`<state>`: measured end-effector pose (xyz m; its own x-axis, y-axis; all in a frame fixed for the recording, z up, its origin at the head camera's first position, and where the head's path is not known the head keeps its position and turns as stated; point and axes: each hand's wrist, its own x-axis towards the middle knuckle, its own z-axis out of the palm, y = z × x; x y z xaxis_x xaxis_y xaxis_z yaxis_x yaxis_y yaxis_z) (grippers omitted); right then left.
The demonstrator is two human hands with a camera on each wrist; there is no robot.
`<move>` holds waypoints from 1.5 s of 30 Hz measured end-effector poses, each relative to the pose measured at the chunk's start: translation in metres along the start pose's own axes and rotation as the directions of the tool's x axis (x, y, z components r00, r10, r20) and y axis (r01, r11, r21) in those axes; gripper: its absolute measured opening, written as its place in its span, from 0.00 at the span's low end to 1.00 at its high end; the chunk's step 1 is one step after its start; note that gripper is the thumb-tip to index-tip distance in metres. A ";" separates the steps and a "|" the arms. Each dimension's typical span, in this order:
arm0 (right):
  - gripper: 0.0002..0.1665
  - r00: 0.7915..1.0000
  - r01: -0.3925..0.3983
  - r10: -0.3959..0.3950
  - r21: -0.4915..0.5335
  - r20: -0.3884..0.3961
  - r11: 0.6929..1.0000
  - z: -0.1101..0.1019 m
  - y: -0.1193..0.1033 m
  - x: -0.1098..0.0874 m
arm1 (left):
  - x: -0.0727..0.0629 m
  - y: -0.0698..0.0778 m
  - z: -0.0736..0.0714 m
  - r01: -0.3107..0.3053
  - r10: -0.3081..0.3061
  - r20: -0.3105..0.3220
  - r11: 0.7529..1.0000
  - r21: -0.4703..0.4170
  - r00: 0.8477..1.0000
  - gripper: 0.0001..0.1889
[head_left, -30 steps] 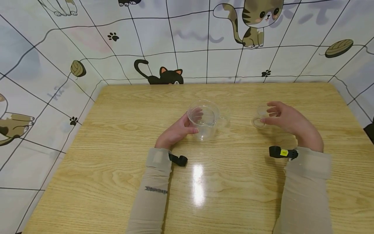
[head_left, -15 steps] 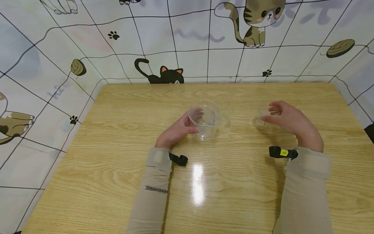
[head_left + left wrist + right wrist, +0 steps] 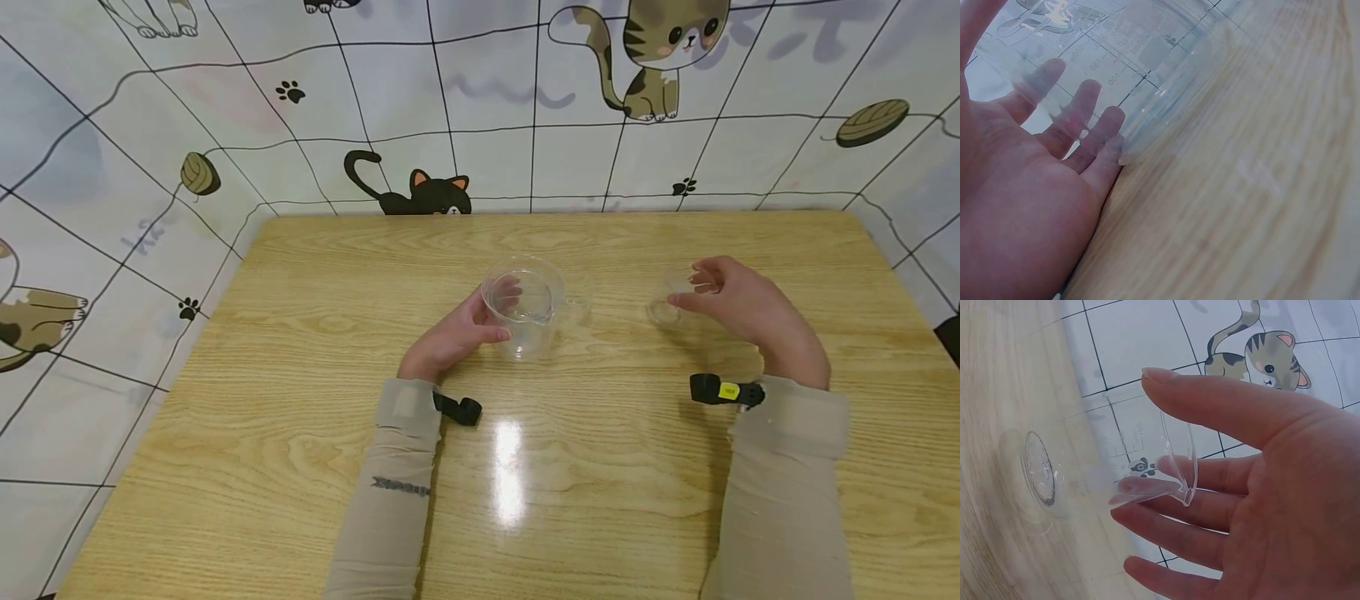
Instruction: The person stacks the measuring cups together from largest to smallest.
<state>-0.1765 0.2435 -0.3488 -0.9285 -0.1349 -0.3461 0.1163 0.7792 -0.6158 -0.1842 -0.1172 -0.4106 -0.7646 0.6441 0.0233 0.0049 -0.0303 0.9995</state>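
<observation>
A clear measuring jug (image 3: 522, 329) with a handle (image 3: 576, 307) on its right side stands near the middle of the wooden table. My left hand (image 3: 459, 333) curves round the jug's left side, thumb in front and fingers behind. Through its wall in the left wrist view, the fingers (image 3: 1107, 122) and printed volume marks show. Farther right stands a smaller clear measuring cup (image 3: 1110, 447) with a spout and printed scale, its base on the table. My right hand (image 3: 738, 304) is curled loosely round this cup, thumb on one side, fingers on the other. Contact of its thumb is hard to tell.
The wooden table (image 3: 300, 450) ends at the back and sides against a white grid-lined sheet (image 3: 495, 92) printed with cartoon cats. A bright light reflection (image 3: 509, 475) lies on the table between the forearms. A dark object (image 3: 949, 337) shows at the far right edge.
My right hand has shifted very slightly at the small measuring cup. My left hand and the jug keep their places.
</observation>
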 end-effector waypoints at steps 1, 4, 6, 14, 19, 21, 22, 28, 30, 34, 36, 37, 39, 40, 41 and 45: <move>0.60 1.000 0.000 0.000 -0.004 -0.002 1.000 0.000 0.000 -0.001 | 0.000 0.000 0.000 -0.001 0.001 -0.003 1.000 -0.001 1.000 0.38; 0.60 1.000 0.001 -0.001 -0.019 -0.016 1.000 -0.001 -0.001 -0.002 | 0.000 0.000 0.001 -0.002 0.002 -0.011 1.000 -0.008 1.000 0.38; 0.61 1.000 0.005 -0.006 -0.021 -0.028 1.000 -0.001 -0.002 -0.003 | 0.000 0.000 0.001 -0.005 0.005 -0.012 1.000 -0.015 1.000 0.38; 0.60 0.994 0.018 -0.017 0.012 -0.104 1.000 -0.001 -0.003 -0.002 | 0.002 -0.005 -0.001 -0.008 0.008 -0.011 1.000 -0.025 1.000 0.38; 0.58 0.987 0.023 -0.016 0.039 -0.160 0.999 -0.001 -0.006 -0.002 | 0.005 -0.013 -0.004 -0.017 0.017 -0.011 1.000 -0.008 1.000 0.38; 0.58 0.984 0.021 -0.013 0.041 -0.177 0.999 0.000 -0.007 -0.002 | 0.004 -0.009 -0.003 -0.015 0.015 -0.009 1.000 -0.003 1.000 0.38; 0.58 0.983 0.018 -0.009 0.045 -0.183 0.999 0.000 -0.007 -0.002 | 0.003 -0.006 -0.002 -0.012 0.012 -0.009 1.000 -0.004 1.000 0.38; 0.58 0.977 0.021 -0.010 0.050 -0.213 0.999 0.001 -0.010 -0.003 | 0.001 0.001 0.001 0.009 -0.009 -0.023 1.000 -0.012 1.000 0.37; 0.58 0.975 0.027 -0.018 0.040 -0.219 0.999 0.001 -0.012 -0.003 | 0.001 0.000 0.001 0.009 -0.009 -0.023 1.000 -0.016 1.000 0.38; 0.56 0.972 0.041 -0.035 0.023 -0.234 0.999 0.002 -0.015 -0.004 | 0.001 0.000 0.001 0.006 -0.006 -0.021 1.000 -0.025 1.000 0.38; 0.56 0.970 0.042 -0.035 0.025 -0.241 0.999 0.002 -0.017 -0.005 | 0.001 0.000 0.001 0.003 -0.004 -0.021 1.000 -0.025 1.000 0.38; 0.57 0.969 0.042 -0.034 0.027 -0.246 0.999 0.003 -0.018 -0.005 | 0.001 0.000 0.001 0.003 -0.003 -0.021 1.000 -0.023 1.000 0.38; 0.57 0.967 0.042 -0.034 0.028 -0.251 0.999 0.003 -0.019 -0.006 | 0.001 -0.001 0.001 0.003 -0.004 -0.021 1.000 -0.021 1.000 0.38; 0.57 0.967 0.042 -0.033 0.031 -0.253 0.999 0.003 -0.019 -0.006 | 0.001 -0.001 0.001 0.004 -0.004 -0.022 1.000 -0.020 1.000 0.38; 0.58 0.966 0.041 -0.031 0.033 -0.255 0.999 0.003 -0.020 -0.006 | 0.002 -0.001 0.001 0.004 -0.004 -0.022 1.000 -0.020 1.000 0.38; 0.58 0.963 0.044 -0.032 0.037 -0.268 0.998 0.004 -0.022 -0.005 | 0.002 -0.001 0.001 0.003 -0.004 -0.022 1.000 -0.023 1.000 0.38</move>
<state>-0.1725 0.2248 -0.3366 -0.9923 0.0088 -0.1239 0.0886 0.7492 -0.6564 -0.1848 -0.1149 -0.4114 -0.7789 0.6269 0.0192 -0.0124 -0.0460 0.9989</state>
